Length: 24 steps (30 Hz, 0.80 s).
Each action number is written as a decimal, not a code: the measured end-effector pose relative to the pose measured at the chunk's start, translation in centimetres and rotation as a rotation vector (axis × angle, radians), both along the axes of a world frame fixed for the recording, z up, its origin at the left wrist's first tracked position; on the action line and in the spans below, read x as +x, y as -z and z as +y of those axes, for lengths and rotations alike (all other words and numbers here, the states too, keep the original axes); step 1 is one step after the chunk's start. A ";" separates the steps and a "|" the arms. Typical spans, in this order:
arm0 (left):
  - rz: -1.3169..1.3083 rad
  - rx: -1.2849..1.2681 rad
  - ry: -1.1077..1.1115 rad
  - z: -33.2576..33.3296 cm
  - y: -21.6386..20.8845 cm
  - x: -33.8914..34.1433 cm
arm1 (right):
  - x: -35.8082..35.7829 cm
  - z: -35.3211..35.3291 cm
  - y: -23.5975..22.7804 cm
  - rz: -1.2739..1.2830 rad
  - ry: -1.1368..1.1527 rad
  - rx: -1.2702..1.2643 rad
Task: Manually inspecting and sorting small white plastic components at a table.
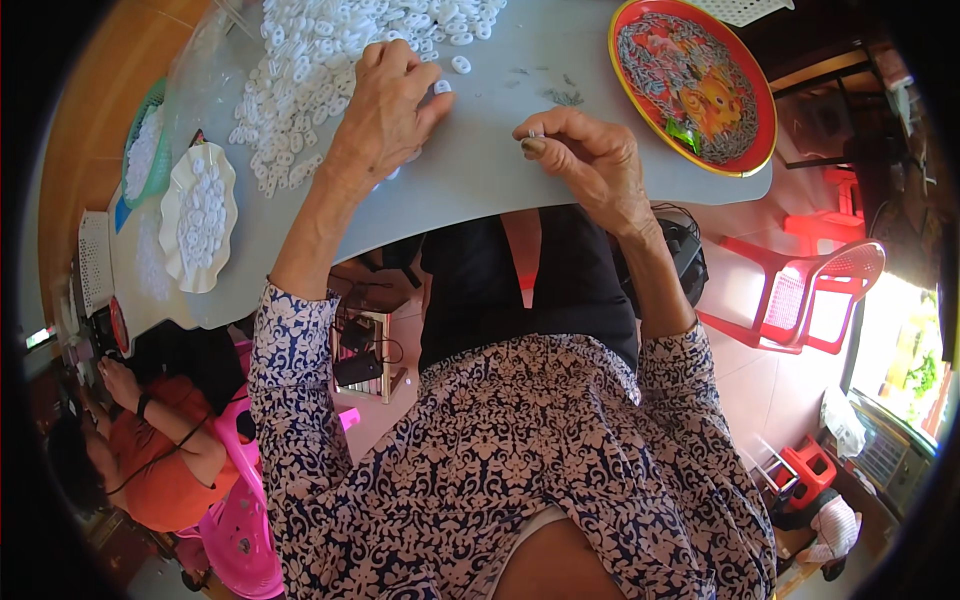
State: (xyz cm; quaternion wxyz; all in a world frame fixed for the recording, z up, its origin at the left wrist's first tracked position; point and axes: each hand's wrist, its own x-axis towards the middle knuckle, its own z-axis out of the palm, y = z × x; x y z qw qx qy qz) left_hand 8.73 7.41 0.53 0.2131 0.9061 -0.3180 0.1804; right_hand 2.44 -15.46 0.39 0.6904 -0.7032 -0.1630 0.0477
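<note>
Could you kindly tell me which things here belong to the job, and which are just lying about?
Seemingly the job's: white oval pieces; grey metal pieces; red tray; grey table.
Seemingly just about: red chair; red stool; black box.

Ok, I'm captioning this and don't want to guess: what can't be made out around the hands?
In the head view:
Right hand: the tiny piece in its pinch grip is too small to identify.
Left hand: its own back hides the palm and anything beneath.
Heap of white pieces: cut off by the top edge.
Grey bits on the red tray: too small and jumbled to count.
</note>
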 end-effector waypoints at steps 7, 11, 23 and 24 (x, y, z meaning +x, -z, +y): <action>0.010 -0.034 -0.021 -0.8 0.8 0.0 | 0.5 0.0 0.5 -0.056 0.024 0.012; -0.091 -0.040 0.017 -1.5 0.8 -0.4 | 0.5 -0.1 0.5 -0.057 0.022 0.040; 0.893 -0.871 0.165 -4.0 -2.1 -2.5 | 0.3 -0.1 0.2 0.036 0.013 0.165; 0.892 -0.870 0.165 -4.1 -2.0 -2.5 | 0.3 -0.1 0.2 0.035 0.013 0.166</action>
